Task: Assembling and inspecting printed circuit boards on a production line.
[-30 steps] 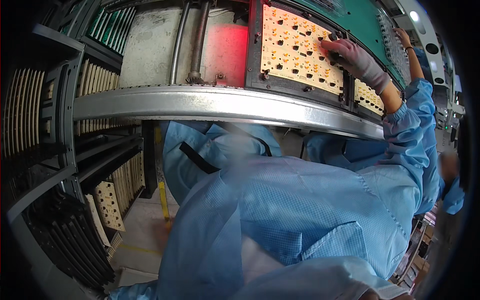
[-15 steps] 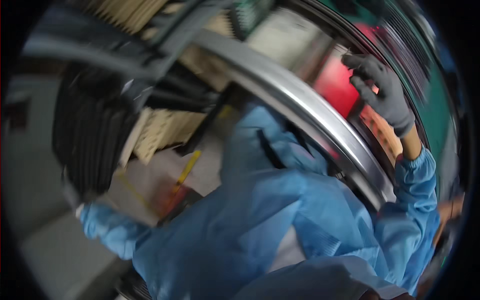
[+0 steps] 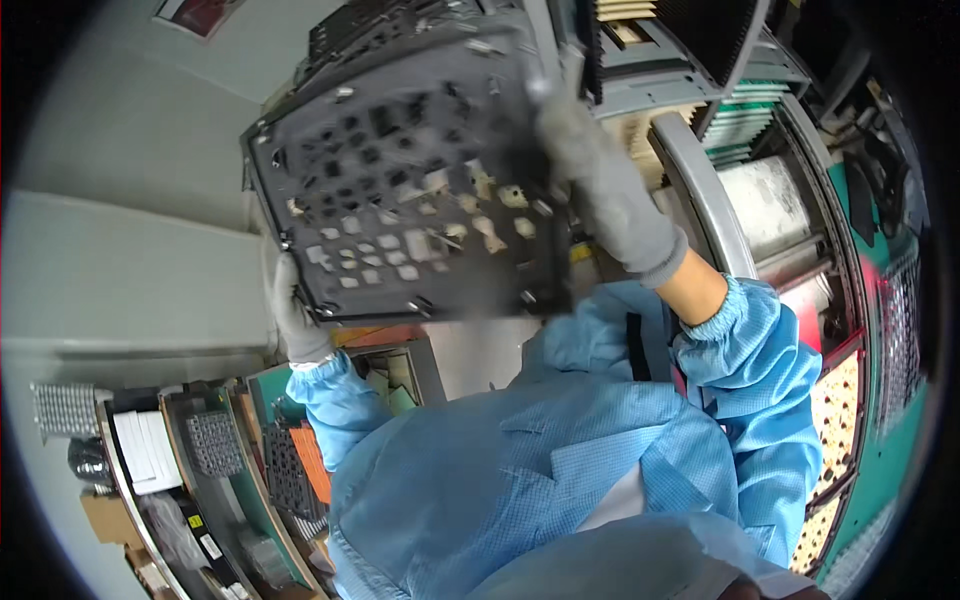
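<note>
I hold a large dark grey perforated fixture plate (image 3: 410,190) up in front of me, tilted, with many small cut-outs through it. My left hand (image 3: 290,315), in a grey glove, grips its lower left corner. My right hand (image 3: 600,185), also gloved, grips its right edge near the top. Both sleeves are light blue.
A curved metal rail (image 3: 705,200) and a machine bed with tan circuit panels (image 3: 835,420) lie at the right. Racks of slotted boards (image 3: 690,40) stand above. At the lower left, a bench holds trays, dark fixtures (image 3: 285,470) and white papers (image 3: 140,450). A pale wall (image 3: 110,210) fills the left.
My view swung from the machine bed toward the left. My right hand left the tan panels, and both hands now hold the dark fixture plate raised.
</note>
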{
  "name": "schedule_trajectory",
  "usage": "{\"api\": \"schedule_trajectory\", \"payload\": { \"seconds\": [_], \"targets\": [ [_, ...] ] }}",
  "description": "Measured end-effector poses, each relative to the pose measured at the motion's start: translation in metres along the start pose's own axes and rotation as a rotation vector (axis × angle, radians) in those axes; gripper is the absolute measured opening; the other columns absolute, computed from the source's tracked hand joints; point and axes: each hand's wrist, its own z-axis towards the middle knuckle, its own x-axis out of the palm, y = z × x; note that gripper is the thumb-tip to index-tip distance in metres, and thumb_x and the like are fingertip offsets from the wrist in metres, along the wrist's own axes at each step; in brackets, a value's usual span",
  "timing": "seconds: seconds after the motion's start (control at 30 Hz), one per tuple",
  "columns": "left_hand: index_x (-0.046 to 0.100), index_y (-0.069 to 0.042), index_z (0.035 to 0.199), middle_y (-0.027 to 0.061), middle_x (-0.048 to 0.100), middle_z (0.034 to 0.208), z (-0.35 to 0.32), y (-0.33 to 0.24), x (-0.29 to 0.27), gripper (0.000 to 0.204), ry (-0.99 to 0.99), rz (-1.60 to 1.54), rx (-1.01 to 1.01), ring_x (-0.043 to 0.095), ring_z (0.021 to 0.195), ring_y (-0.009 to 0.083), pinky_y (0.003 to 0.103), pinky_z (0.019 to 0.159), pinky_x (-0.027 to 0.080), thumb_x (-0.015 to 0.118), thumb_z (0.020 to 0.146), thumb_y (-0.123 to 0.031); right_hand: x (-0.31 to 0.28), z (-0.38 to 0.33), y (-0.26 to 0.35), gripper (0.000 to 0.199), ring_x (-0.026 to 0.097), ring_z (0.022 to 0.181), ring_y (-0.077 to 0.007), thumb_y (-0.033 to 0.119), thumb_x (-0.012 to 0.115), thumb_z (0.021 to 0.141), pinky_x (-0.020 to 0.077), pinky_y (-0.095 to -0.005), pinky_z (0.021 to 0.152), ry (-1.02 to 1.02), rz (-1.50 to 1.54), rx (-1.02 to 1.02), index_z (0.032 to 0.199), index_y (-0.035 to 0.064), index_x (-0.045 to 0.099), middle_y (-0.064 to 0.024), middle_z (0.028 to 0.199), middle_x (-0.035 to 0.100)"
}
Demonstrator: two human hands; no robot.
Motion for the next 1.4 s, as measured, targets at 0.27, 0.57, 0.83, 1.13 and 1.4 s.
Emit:
{"api": "schedule_trajectory", "payload": {
  "seconds": [0.27,0.57,0.83,1.13,1.4],
  "targets": [
    [0.041,0.006,0.142,0.015,0.059,0.128,0.031,-0.017,0.112,0.053,0.537,-0.037,-0.084,0.059,0.114,0.0202,0.032,0.1,0.045,0.049,0.097,-0.02,-0.043,-0.061,-0.024,0.08,0.059,0.114,-0.0276,0.04,0.063,0.095,0.0424,-0.034,0.1,-0.687,-0.372,0.214,0.151,-0.0017,0.024,-0.019,0.123,0.061],
    [0.054,0.004,0.132,0.0107,0.064,0.116,0.071,0.019,0.298,0.041,1.248,-0.088,-0.557,0.063,0.099,0.0165,0.03,0.088,0.051,0.05,0.097,-0.016,-0.057,-0.206,-0.03,0.084,0.035,0.14,-0.0213,0.033,0.064,0.095,0.0289,-0.0294,0.113,-1.137,-0.198,0.189,0.151,-0.0079,0.019,-0.0219,0.155,0.031],
    [0.05,0.003,0.137,0.0099,0.062,0.125,0.047,0.068,0.416,0.044,1.522,-0.112,-0.588,0.061,0.107,0.0187,0.031,0.093,0.048,0.052,0.097,-0.015,-0.068,-0.24,-0.062,0.078,0.038,0.14,-0.0271,0.027,0.066,0.092,0.0305,-0.0341,0.114,-1.293,-0.368,0.289,0.152,-0.0012,0.024,-0.0202,0.153,0.036],
    [0.045,0.007,0.138,0.0179,0.059,0.127,0.027,0.094,0.436,0.05,1.55,0.283,0.087,0.055,0.117,0.0254,0.033,0.101,0.04,0.05,0.099,-0.023,-0.056,-0.238,-0.058,0.078,0.036,0.139,-0.0386,0.023,0.069,0.086,0.0312,-0.0439,0.115,-1.253,-0.921,0.286,0.15,0.0046,0.029,-0.0211,0.15,0.037],
    [0.042,0.007,0.14,0.0237,0.054,0.134,0.028,0.108,0.442,0.054,1.55,0.26,0.08,0.05,0.126,0.032,0.034,0.107,0.035,0.048,0.101,-0.031,-0.054,-0.229,-0.036,0.066,0.039,0.136,-0.0409,0.021,0.066,0.085,0.0242,-0.0507,0.117,-1.009,-0.952,0.114,0.142,-0.001,0.041,-0.0256,0.143,0.043]
  ]
}}
